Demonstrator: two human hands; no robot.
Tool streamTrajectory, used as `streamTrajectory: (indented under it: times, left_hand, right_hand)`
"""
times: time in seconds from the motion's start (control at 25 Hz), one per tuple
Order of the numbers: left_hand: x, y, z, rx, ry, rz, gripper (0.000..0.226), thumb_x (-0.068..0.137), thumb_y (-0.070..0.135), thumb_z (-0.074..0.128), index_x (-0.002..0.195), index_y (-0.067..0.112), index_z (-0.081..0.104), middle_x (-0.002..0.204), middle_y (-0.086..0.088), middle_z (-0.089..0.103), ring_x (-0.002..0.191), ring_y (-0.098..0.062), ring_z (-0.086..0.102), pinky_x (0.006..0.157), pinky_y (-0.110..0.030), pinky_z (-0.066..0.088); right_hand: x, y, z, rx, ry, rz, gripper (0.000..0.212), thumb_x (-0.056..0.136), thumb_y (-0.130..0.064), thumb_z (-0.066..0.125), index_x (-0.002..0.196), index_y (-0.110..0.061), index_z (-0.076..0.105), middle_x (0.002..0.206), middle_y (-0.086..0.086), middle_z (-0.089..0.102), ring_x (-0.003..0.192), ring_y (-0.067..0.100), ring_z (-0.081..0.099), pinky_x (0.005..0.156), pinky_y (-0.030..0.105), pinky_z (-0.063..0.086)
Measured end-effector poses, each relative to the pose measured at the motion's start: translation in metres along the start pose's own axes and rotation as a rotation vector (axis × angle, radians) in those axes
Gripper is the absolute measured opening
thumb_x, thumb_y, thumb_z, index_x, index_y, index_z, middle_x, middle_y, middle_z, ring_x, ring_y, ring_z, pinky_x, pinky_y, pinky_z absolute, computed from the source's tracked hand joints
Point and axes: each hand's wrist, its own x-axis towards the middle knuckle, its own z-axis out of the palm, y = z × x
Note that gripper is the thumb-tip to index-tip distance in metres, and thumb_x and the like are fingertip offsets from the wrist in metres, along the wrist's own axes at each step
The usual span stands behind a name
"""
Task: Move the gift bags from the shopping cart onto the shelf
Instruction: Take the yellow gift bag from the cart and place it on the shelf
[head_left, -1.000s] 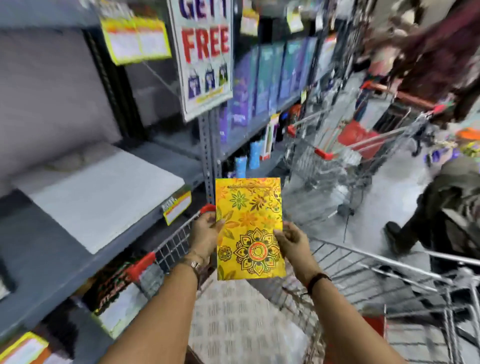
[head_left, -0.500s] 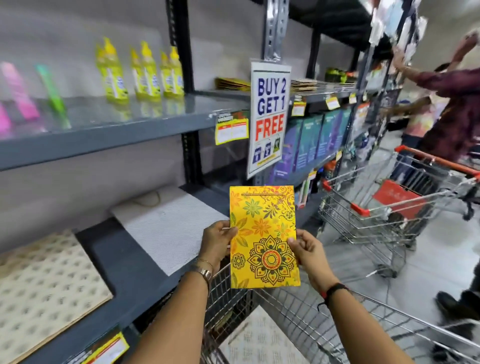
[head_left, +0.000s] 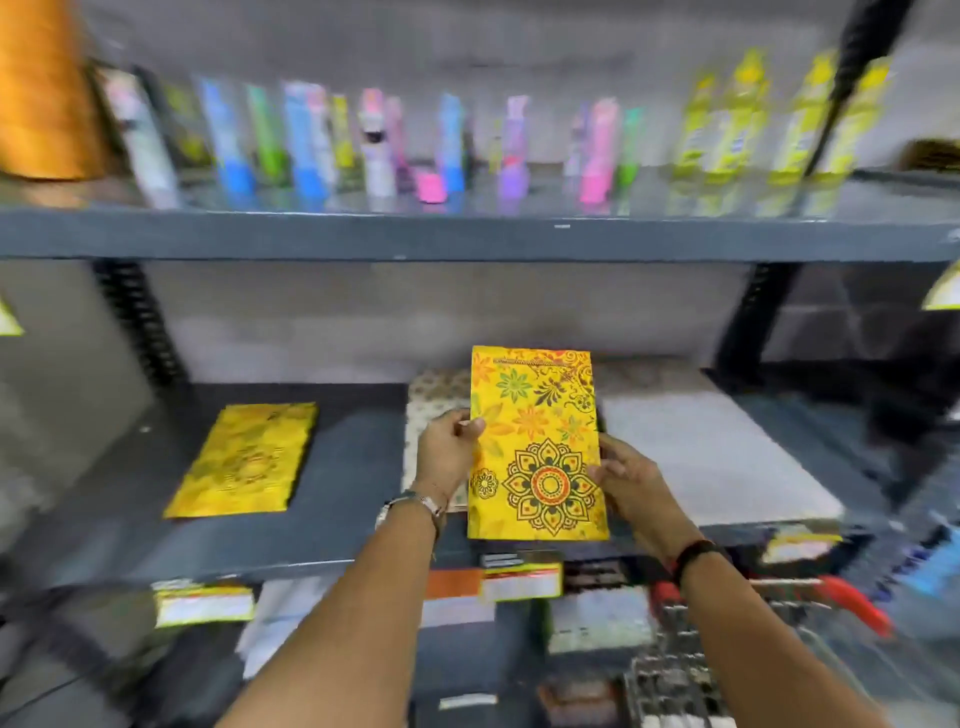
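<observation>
Yellow gift bag upright, long axis vertical, between both hands.

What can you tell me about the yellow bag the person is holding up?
The yellow bag is flat and folded, made of what looks like glossy paper. It is printed with flowers and leaves, with a large round orange-centred flower pattern low on its face. It is held upright, facing the camera, in front of the dark shelf. The left hand pinches its left edge and the right hand grips its right edge. Nothing else visibly touches it.
</observation>
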Motion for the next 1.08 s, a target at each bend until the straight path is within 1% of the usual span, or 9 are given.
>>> streamTrajectory:
  times: [0.12, 0.2, 0.28, 0.32, 0.44, 0.56, 0.72, 0.8, 1.08]
  left_hand:
    - [0.016, -0.027, -0.091, 0.081, 0.191, -0.030, 0.038, 0.085, 0.021, 0.058, 0.112, -0.005, 0.060, 0.104, -0.022, 0.067, 0.095, -0.030, 0.062, 0.091, -0.052, 0.050]
    - [0.024, -0.041, -0.148, 0.069, 0.281, -0.075, 0.030, 0.088, 0.011, 0.056, 0.112, -0.007, 0.059, 0.093, -0.015, 0.063, 0.082, -0.022, 0.054, 0.074, -0.042, 0.052]
    - [0.037, -0.054, -0.198, 0.055, 0.333, -0.108, 0.026, 0.089, 0.005, 0.053, 0.111, -0.006, 0.059, 0.077, -0.008, 0.058, 0.068, -0.021, 0.049, 0.059, -0.030, 0.042]
    - [0.044, -0.061, -0.217, 0.048, 0.356, -0.116, 0.026, 0.088, 0.005, 0.054, 0.111, -0.006, 0.060, 0.077, -0.010, 0.059, 0.068, -0.024, 0.052, 0.061, -0.031, 0.042]
    - [0.070, -0.084, -0.260, 0.082, 0.424, -0.153, 0.028, 0.088, 0.008, 0.055, 0.112, -0.003, 0.063, 0.107, -0.026, 0.067, 0.101, -0.041, 0.061, 0.088, -0.044, 0.049]
    - [0.088, -0.105, -0.284, 0.145, 0.403, -0.249, 0.031, 0.089, 0.010, 0.052, 0.117, 0.003, 0.064, 0.108, -0.021, 0.068, 0.102, -0.034, 0.062, 0.093, -0.038, 0.047]
    - [0.095, -0.121, -0.300, 0.295, 0.427, -0.301, 0.031, 0.090, 0.010, 0.049, 0.116, 0.009, 0.065, 0.120, -0.021, 0.066, 0.113, -0.037, 0.059, 0.095, -0.038, 0.046]
    - [0.096, -0.126, -0.304, 0.364, 0.407, -0.296, 0.031, 0.091, 0.010, 0.047, 0.117, 0.008, 0.065, 0.120, -0.023, 0.065, 0.113, -0.039, 0.058, 0.093, -0.037, 0.045]
    - [0.099, -0.136, -0.300, 0.527, 0.303, -0.296, 0.034, 0.092, 0.006, 0.044, 0.121, 0.006, 0.061, 0.122, -0.027, 0.062, 0.116, -0.042, 0.054, 0.094, -0.038, 0.044]
  right_hand:
    - [0.035, 0.005, 0.100, 0.085, -0.065, 0.060, 0.037, 0.084, -0.001, 0.055, 0.120, -0.004, 0.048, 0.074, -0.007, 0.074, 0.059, 0.002, 0.067, 0.054, 0.020, 0.057]
    - [0.053, 0.004, 0.165, 0.041, -0.074, 0.086, 0.036, 0.085, 0.009, 0.048, 0.120, -0.001, 0.048, 0.094, 0.012, 0.069, 0.067, 0.008, 0.066, 0.066, 0.026, 0.056]
    - [0.076, 0.009, 0.222, -0.051, -0.030, 0.097, 0.036, 0.084, 0.009, 0.050, 0.120, 0.005, 0.051, 0.111, 0.022, 0.063, 0.085, 0.020, 0.059, 0.081, 0.035, 0.050]
    - [0.085, 0.011, 0.245, -0.101, -0.021, 0.097, 0.034, 0.084, 0.007, 0.051, 0.118, 0.005, 0.054, 0.110, 0.021, 0.063, 0.091, 0.021, 0.057, 0.085, 0.036, 0.049]
    - [0.107, 0.024, 0.301, -0.298, -0.007, 0.072, 0.024, 0.081, -0.003, 0.059, 0.104, -0.002, 0.067, 0.103, 0.021, 0.070, 0.094, 0.026, 0.064, 0.090, 0.037, 0.051]
    - [0.117, 0.034, 0.334, -0.457, -0.015, 0.086, 0.022, 0.080, -0.008, 0.062, 0.100, -0.002, 0.068, 0.100, 0.021, 0.071, 0.094, 0.028, 0.065, 0.077, 0.027, 0.045]
    - [0.127, 0.046, 0.355, -0.512, -0.090, 0.123, 0.025, 0.078, -0.013, 0.066, 0.102, -0.004, 0.068, 0.091, 0.014, 0.069, 0.085, 0.018, 0.060, 0.082, 0.023, 0.046]
    - [0.133, 0.051, 0.361, -0.556, -0.109, 0.130, 0.027, 0.078, -0.014, 0.066, 0.104, -0.005, 0.068, 0.085, 0.008, 0.063, 0.082, 0.012, 0.054, 0.076, 0.016, 0.040]
    - [0.136, 0.060, 0.364, -0.633, -0.118, 0.162, 0.027, 0.080, -0.013, 0.064, 0.106, -0.006, 0.066, 0.081, 0.005, 0.058, 0.081, 0.010, 0.051, 0.073, 0.014, 0.037]
